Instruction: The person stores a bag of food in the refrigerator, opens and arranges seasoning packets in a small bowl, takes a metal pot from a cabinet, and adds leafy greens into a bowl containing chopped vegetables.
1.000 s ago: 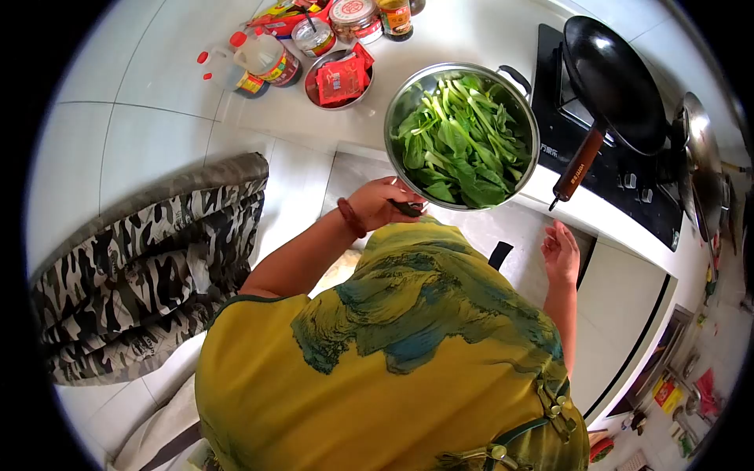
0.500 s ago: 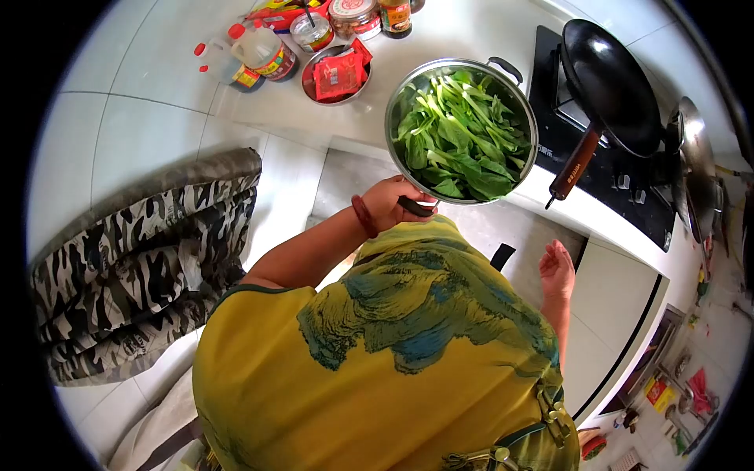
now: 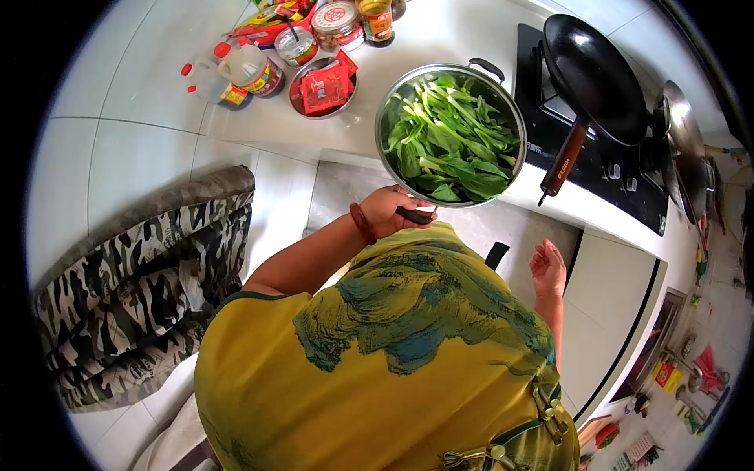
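Note:
My left hand (image 3: 394,213) is closed around the near black handle of a steel pot (image 3: 382,149). Cut leafy greens (image 3: 452,141) fill the pot, which reaches over the counter's front edge. A second black handle (image 3: 487,69) sticks out on the pot's far side. My right hand (image 3: 547,269) hangs in front of the cabinet, to the right of my body, its fingers curled and touching nothing that I can see. Its palm side is partly visible.
A black wok (image 3: 601,78) with a wooden handle rests on the stove (image 3: 534,118). A metal bowl with red packets (image 3: 323,88), bottles (image 3: 251,71) and jars (image 3: 338,25) stand on the counter's left part. A camouflage-covered seat (image 3: 149,290) is at the left.
The whole view has shifted slightly, moving the wok and stove to the left in the picture. My left hand still grips the pot handle, and my right hand remains low beside me.

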Motion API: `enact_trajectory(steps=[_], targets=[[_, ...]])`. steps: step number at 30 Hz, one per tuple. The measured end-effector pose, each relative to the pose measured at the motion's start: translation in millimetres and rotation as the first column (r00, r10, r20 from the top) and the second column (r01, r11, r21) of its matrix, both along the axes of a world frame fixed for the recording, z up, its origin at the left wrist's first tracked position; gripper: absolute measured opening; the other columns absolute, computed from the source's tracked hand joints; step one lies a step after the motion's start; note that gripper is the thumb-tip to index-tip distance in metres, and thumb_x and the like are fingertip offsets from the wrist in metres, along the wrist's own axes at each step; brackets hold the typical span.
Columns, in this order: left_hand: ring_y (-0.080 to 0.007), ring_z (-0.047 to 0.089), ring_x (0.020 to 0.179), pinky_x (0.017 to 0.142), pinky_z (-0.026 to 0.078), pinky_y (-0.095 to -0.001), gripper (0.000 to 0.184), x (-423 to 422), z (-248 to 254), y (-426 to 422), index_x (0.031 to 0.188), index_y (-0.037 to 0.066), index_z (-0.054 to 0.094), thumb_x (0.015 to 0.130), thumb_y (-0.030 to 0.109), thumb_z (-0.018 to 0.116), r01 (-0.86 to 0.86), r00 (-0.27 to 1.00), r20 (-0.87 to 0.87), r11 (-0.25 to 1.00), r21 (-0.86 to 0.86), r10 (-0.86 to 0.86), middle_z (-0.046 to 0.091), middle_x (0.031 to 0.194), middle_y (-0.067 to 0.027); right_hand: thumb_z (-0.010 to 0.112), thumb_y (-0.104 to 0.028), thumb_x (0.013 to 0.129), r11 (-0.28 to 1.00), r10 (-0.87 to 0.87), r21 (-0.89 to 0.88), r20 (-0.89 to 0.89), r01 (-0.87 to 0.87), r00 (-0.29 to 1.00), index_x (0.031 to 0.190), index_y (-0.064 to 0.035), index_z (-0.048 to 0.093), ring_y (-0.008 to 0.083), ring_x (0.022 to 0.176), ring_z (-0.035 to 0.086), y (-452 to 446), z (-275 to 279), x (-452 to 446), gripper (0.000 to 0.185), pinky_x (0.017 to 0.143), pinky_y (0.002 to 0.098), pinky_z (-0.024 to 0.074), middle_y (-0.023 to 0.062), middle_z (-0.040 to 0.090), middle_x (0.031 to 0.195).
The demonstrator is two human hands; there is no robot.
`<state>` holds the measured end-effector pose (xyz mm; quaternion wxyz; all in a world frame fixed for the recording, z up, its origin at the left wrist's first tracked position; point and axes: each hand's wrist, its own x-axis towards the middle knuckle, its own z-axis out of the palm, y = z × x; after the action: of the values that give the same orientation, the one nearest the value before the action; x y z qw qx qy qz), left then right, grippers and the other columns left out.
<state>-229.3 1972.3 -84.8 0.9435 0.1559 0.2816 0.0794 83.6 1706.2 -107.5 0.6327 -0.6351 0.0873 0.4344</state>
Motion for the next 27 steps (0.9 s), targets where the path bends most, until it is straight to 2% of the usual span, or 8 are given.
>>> enact_trajectory(steps=[5, 8, 11, 15, 19, 22, 25, 27], targets=[[-0.0315, 0.06, 0.099, 0.082, 0.055, -0.0408, 0.037, -0.3, 3.1, 0.9, 0.121, -0.006, 0.044, 0.084, -0.006, 0.046, -0.015, 1.0, 0.01, 1.0, -0.021, 0.015, 0.055, 0.113, -0.0206, 0.054, -0.018, 0.091, 1.0, -0.029, -0.003, -0.011, 0.029, 1.0, 0.102, -0.0065, 0.06, 0.0134, 0.065, 0.056, -1.2, -2.8, -7.7, 0.017, 0.054, 0.0262, 0.047, 0.0049, 0.061, 0.083], [-0.0353, 0.057, 0.104, 0.088, 0.05, -0.0449, 0.039, -0.3, 7.2, 1.2, 0.119, -0.009, 0.045, 0.08, -0.004, 0.044, 0.0, 1.0, -0.019, 1.0, 0.03, 0.0, 0.055, 0.111, -0.0219, 0.055, -0.017, 0.091, 0.998, -0.057, -0.026, -0.027, 0.056, 0.998, 0.102, -0.0062, 0.059, 0.0136, 0.064, 0.055, -1.4, -3.4, -12.0, 0.017, 0.055, 0.0271, 0.0467, 0.0056, 0.061, 0.082], [-0.0358, 0.058, 0.102, 0.088, 0.05, -0.0453, 0.039, -0.7, 5.3, 0.4, 0.118, -0.01, 0.045, 0.08, -0.003, 0.044, -0.021, 1.0, -0.013, 0.999, 0.043, 0.022, 0.056, 0.11, -0.0233, 0.056, -0.017, 0.09, 0.999, -0.05, -0.016, -0.028, 0.049, 0.998, 0.102, -0.0061, 0.059, 0.014, 0.063, 0.056, -2.0, -5.8, -12.7, 0.016, 0.054, 0.0275, 0.0467, 0.006, 0.061, 0.081], [-0.0343, 0.06, 0.099, 0.087, 0.049, -0.045, 0.036, -0.1, 15.8, -0.1, 0.114, -0.016, 0.045, 0.081, -0.001, 0.045, -0.039, 0.992, -0.119, 0.995, 0.091, 0.05, 0.057, 0.107, -0.0248, 0.057, -0.016, 0.089, 0.998, -0.055, -0.005, -0.022, 0.055, 0.998, 0.101, -0.0057, 0.059, 0.0145, 0.063, 0.057, -4.4, -9.6, -13.6, 0.016, 0.053, 0.0276, 0.0471, 0.0063, 0.061, 0.082], [-0.0359, 0.059, 0.101, 0.09, 0.047, -0.0448, 0.033, -0.4, -8.1, 4.1, 0.11, -0.019, 0.045, 0.083, -0.001, 0.044, -0.005, 1.0, 0.029, 0.999, 0.039, 0.004, 0.056, 0.109, -0.0283, 0.058, -0.014, 0.087, 0.995, -0.095, -0.039, -0.039, 0.093, 0.995, 0.102, -0.0059, 0.058, 0.0149, 0.064, 0.056, -1.4, -5.4, -17.3, 0.016, 0.055, 0.0276, 0.0478, 0.007, 0.062, 0.082], [-0.0367, 0.06, 0.098, 0.086, 0.05, -0.0479, 0.033, -3.4, -11.1, 5.7, 0.113, -0.01, 0.041, 0.081, -0.004, 0.044, -0.038, 0.999, -0.021, 0.999, -0.005, 0.038, 0.054, 0.099, -0.0186, 0.056, -0.014, 0.088, 0.994, -0.111, -0.026, -0.052, 0.11, 0.992, 0.101, -0.0056, 0.057, 0.0146, 0.064, 0.056, 0.7, -3.4, -20.1, 0.016, 0.055, 0.0279, 0.0477, 0.007, 0.061, 0.081], [-0.0376, 0.059, 0.098, 0.087, 0.048, -0.0498, 0.029, 1.3, 4.2, 9.1, 0.108, -0.009, 0.043, 0.08, -0.004, 0.044, -0.008, 1.0, 0.024, 0.998, 0.056, 0.007, 0.052, 0.094, -0.0141, 0.056, -0.015, 0.088, 0.993, -0.118, -0.031, -0.063, 0.116, 0.991, 0.101, -0.0058, 0.057, 0.0144, 0.064, 0.055, 0.0, -3.4, -20.6, 0.015, 0.057, 0.0279, 0.0472, 0.0065, 0.061, 0.081], [-0.0375, 0.057, 0.102, 0.089, 0.047, -0.0506, 0.027, 2.8, 9.6, 11.0, 0.107, -0.007, 0.045, 0.08, -0.003, 0.044, -0.018, 1.0, 0.024, 0.999, 0.048, 0.017, 0.052, 0.101, -0.0145, 0.056, -0.016, 0.089, 0.994, -0.106, -0.029, -0.076, 0.105, 0.991, 0.1, -0.0065, 0.058, 0.0142, 0.064, 0.055, -2.6, -6.8, -20.4, 0.015, 0.058, 0.028, 0.0468, 0.0057, 0.061, 0.081]])
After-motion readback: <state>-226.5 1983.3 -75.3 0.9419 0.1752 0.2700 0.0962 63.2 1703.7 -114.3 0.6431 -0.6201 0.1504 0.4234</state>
